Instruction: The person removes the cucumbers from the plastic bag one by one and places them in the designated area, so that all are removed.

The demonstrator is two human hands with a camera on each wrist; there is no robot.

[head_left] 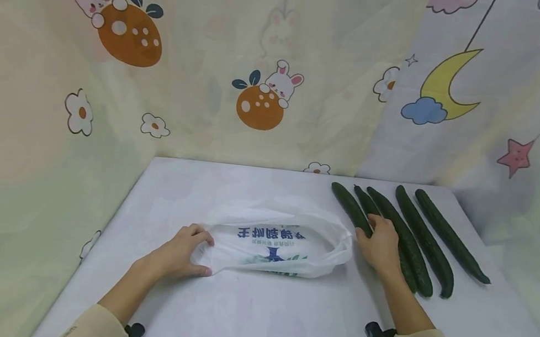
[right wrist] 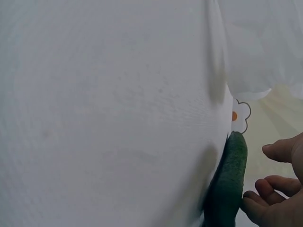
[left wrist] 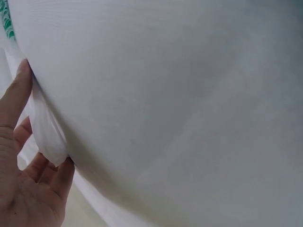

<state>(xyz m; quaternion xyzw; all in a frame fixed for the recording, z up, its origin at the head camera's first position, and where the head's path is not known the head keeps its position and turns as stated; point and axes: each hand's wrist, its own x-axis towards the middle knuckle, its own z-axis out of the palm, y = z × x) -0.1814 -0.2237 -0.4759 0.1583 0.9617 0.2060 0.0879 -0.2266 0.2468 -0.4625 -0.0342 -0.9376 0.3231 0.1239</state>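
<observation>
A white plastic bag (head_left: 260,251) with blue and green print lies flat at the middle of the table. My left hand (head_left: 182,256) is at its left end, thumb and fingers spread, their tips touching the film; the left wrist view shows the bag's edge (left wrist: 47,123) at the fingertips. To the right of the bag, my right hand (head_left: 381,245) reaches over the leftmost cucumber (head_left: 349,206), covering its near part. In the right wrist view a fingertip touches or nearly touches a cucumber (right wrist: 227,184), with the thumb apart from it.
Several more dark green cucumbers (head_left: 450,233) lie slanted side by side along the right of the white table (head_left: 252,322). A patterned cloth (head_left: 205,33) hangs behind the table and at its sides.
</observation>
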